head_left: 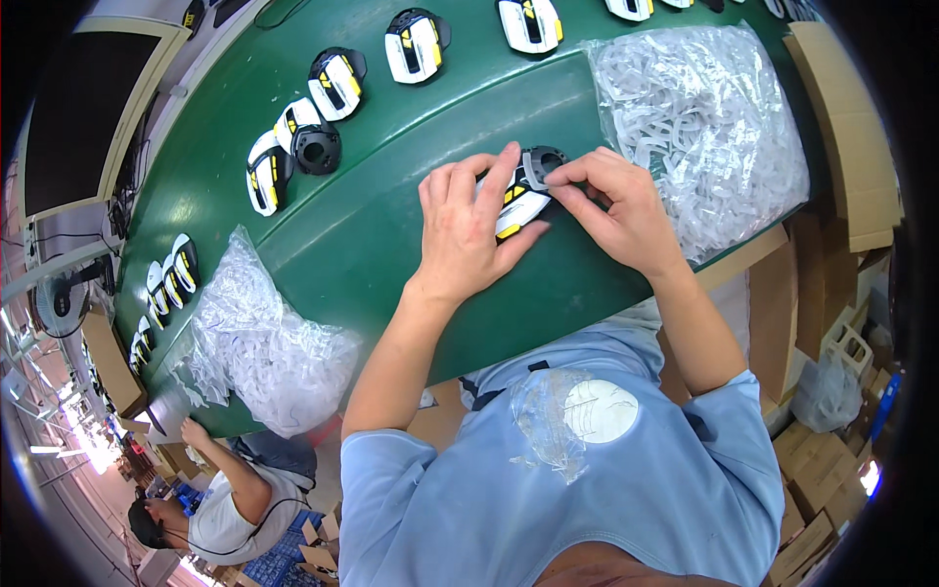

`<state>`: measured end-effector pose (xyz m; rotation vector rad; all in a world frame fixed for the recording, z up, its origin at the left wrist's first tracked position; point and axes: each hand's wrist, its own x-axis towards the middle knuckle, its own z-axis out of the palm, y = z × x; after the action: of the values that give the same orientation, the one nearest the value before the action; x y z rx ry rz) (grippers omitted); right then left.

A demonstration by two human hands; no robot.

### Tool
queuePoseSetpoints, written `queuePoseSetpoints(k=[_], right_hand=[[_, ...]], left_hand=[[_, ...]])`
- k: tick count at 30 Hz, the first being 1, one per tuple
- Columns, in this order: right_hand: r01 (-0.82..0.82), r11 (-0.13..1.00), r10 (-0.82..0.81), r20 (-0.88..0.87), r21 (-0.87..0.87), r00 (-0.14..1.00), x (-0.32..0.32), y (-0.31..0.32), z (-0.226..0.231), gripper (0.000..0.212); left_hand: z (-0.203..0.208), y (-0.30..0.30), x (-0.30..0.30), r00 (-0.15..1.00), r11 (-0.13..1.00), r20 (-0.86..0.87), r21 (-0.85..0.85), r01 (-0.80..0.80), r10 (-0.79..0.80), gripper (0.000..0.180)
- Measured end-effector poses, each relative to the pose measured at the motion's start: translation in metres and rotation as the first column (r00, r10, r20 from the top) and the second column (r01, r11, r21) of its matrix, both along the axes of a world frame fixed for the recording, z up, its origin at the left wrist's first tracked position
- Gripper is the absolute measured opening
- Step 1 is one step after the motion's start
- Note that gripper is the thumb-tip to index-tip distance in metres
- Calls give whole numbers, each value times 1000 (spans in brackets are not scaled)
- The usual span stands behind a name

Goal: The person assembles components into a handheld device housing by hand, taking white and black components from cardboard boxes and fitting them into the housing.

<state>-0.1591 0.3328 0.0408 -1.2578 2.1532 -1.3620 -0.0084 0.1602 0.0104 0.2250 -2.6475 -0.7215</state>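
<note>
Left grip [458,230] clamped around white-black-yellow unit [521,217], over green desk [357,220] in front of you; your right grip [624,205] pinched together on pale curved strip [532,168], against unit's black ring end; bag of clear strips [699,122] beside right grip; second bag [269,347] at near edge, to your left; similar units [414,46] along far side.

Left hand [458,223] gripping, right hand [620,207] pinching alongside.
</note>
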Motion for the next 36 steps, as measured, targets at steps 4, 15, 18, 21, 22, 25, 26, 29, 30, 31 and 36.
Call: queuePoseSetpoints(k=[4,15,18,21,22,25,26,29,30,31,36], right_hand=[[-183,983,183,16,-14,983,-3,4,10,11],[-116,915,45,-188,-387,981,21,4,8,35],[-119,933,-11,-358,-340,934,17,0,7,31],[-86,955,-38,-403,-284,914,18,-1,12,27],[-51,957,-58,-360,-285,931,15,-1,9,25],[34,961,-101,-235,-276,967,8,0,3,19],[48,962,-116,-243,-270,963,5,1,1,18],[54,975,-110,-256,-216,960,2,1,-4,17],[18,983,-67,-261,-184,963,3,0,-6,20],[-18,988,-24,-265,-152,964,3,1,-8,24],[-131,990,109,-291,-58,951,-4,2,-15,33]], left_hand=[[15,-5,5,979,997,-191,-38,66,-72,64],[39,46,11,989,-131,-99,985,113,111,24],[38,52,16,991,-187,21,982,4,130,28],[46,51,20,993,-181,3,983,19,120,31],[48,50,21,993,-103,17,995,-5,118,33],[29,34,20,996,496,-48,868,2,81,42],[29,21,22,999,727,-38,686,6,28,46],[18,-5,14,987,975,-155,223,-6,41,64],[16,-7,9,987,974,-154,226,-3,39,64],[15,-9,5,989,988,-147,153,22,0,67],[2,-11,-4,990,992,-62,26,126,-124,71]])
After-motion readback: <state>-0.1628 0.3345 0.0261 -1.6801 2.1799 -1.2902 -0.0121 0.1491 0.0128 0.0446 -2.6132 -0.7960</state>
